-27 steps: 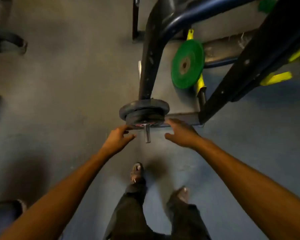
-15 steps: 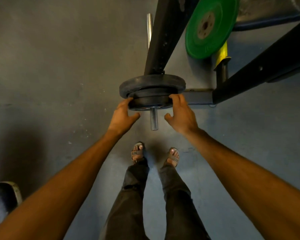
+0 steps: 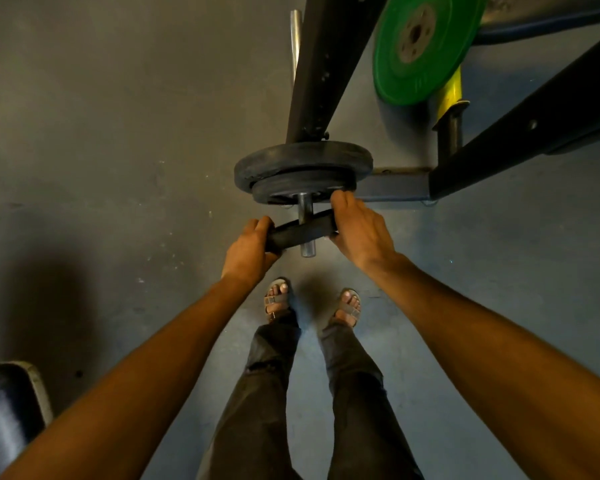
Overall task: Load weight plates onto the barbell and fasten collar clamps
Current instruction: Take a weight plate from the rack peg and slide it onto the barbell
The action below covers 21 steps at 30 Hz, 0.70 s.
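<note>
A short steel peg (image 3: 306, 233) sticks out from the rack toward me. Two black weight plates sit on it: a large one (image 3: 274, 159) behind and a smaller one (image 3: 291, 190) in front. A third small black plate (image 3: 303, 232) hangs tilted near the peg's tip, apart from the other two. My left hand (image 3: 248, 249) grips its left edge and my right hand (image 3: 359, 230) grips its right edge. A bare steel bar (image 3: 295, 39) shows beyond the rack post.
The black rack post (image 3: 323, 64) rises behind the plates, and a slanted black beam (image 3: 534, 123) runs to the right. A green bumper plate (image 3: 423, 46) hangs on a yellow peg (image 3: 449, 90). A padded bench corner (image 3: 4, 403) is at lower left. My sandalled feet (image 3: 312, 303) stand below.
Both hands closed on the front small plate and pulled it along the peg toward me, away from the stack. The view has moved closer.
</note>
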{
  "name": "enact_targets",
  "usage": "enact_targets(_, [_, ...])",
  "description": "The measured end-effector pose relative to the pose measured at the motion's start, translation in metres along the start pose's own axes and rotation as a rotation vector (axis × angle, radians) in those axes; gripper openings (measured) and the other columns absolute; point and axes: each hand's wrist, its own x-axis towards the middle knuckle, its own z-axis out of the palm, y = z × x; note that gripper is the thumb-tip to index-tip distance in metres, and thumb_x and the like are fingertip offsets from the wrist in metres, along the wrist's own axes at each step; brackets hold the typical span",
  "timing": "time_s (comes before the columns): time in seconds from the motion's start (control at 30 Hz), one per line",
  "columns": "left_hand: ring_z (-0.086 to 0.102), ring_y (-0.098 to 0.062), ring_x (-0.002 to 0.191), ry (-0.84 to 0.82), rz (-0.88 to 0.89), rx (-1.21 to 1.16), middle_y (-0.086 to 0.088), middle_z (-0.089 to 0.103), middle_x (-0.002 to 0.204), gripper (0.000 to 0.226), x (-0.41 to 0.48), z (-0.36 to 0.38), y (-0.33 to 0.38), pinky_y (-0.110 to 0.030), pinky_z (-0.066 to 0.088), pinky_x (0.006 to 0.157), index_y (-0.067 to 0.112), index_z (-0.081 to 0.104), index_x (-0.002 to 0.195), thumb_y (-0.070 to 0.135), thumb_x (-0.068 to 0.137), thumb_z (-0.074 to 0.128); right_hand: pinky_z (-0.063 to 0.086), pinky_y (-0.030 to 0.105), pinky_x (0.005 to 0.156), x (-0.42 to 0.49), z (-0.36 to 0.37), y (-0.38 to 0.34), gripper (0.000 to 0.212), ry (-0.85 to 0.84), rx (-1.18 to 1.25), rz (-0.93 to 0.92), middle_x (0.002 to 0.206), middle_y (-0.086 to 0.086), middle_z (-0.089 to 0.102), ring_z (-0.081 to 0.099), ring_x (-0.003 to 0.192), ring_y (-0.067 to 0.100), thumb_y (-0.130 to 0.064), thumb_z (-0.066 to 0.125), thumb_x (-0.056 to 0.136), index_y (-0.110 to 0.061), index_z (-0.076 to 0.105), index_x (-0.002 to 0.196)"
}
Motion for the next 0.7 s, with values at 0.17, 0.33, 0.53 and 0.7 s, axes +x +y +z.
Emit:
enact_targets(0.17, [0.065,-0.024,0.094,-0.084,0.030,0.044,-0.007,0.067,0.107,0.027,-0.009,0.008,-0.005,-0.039,0.055,0.080,0.021,0.055,0.117,0.026,0.092,0.065,0.051,0.042,0.082,-0.007,0.003,0.002,0.040,-0.173,-0.201,-0.125,0.127,0.012,0.054,0.057,0.113,0.031,-0.024,0.073,0.088,-0.014,0.057,0.124])
enact_targets(0.33, [0.066,-0.027,0.093,-0.216,0.203,0.161,-0.007,0.068,0.102,0.019,-0.040,-0.004,-0.009,-0.041,0.054,0.081,0.019,0.060,0.110,0.030,0.094,0.062,0.048,0.039,0.075,-0.065,0.005,0.001,0.044,-0.262,-0.183,-0.183,0.122,0.010,0.059,0.062,0.106,0.031,-0.037,0.074,0.088,-0.013,0.059,0.123])
enact_targets(0.53, [0.059,-0.019,0.076,-0.279,0.424,0.061,0.002,0.062,0.087,0.029,-0.127,-0.032,0.010,-0.028,0.041,0.067,0.021,0.059,0.100,0.049,0.093,0.053,0.047,0.033,0.076,-0.193,-0.017,-0.015,0.046,-0.197,0.122,-0.023,0.119,0.011,0.060,0.064,0.098,0.031,-0.043,0.072,0.090,-0.010,0.058,0.118])
enact_targets(0.7, [0.059,-0.011,0.082,-0.185,0.547,-0.020,0.012,0.062,0.090,0.025,-0.206,-0.056,0.064,-0.023,0.044,0.067,0.033,0.059,0.102,0.053,0.090,0.052,0.054,0.036,0.071,-0.309,-0.055,-0.012,0.033,0.014,0.411,0.127,0.101,0.000,0.065,0.065,0.087,0.023,-0.044,0.072,0.086,-0.021,0.064,0.108])
